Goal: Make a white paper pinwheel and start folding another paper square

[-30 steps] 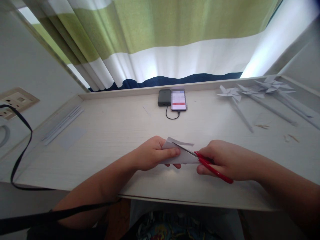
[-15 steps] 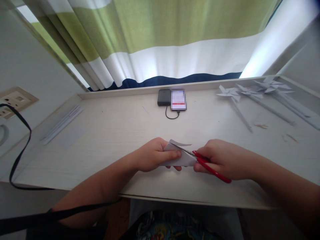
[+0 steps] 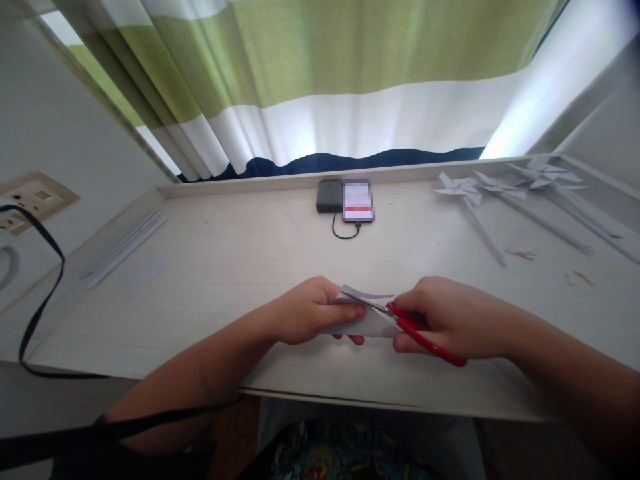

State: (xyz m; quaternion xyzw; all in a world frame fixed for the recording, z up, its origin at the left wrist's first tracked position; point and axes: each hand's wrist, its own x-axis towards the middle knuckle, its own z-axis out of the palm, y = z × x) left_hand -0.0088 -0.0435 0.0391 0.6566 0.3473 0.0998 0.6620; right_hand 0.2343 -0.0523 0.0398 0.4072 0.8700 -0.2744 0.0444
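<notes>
My left hand (image 3: pixel 310 313) is closed round a folded piece of white paper (image 3: pixel 367 323), holding it just above the near part of the pale table (image 3: pixel 240 267). My right hand (image 3: pixel 453 317) grips red-handled scissors (image 3: pixel 417 333). Their blades point left and lie in the paper's upper edge, close to my left thumb. A thin cut strip of the paper curls up above the blades.
A dark power bank (image 3: pixel 329 195) and a phone (image 3: pixel 358 200) joined by a short cable lie at the back centre. Several white paper pinwheels (image 3: pixel 467 193) on sticks lie at the back right. Rolled paper sticks (image 3: pixel 127 243) lie at the left. A black strap (image 3: pixel 40 313) hangs off the left edge.
The scissors have worked further left into the paper, and the cut strip above the blades has lengthened and bent lower. Both hands stay almost in place.
</notes>
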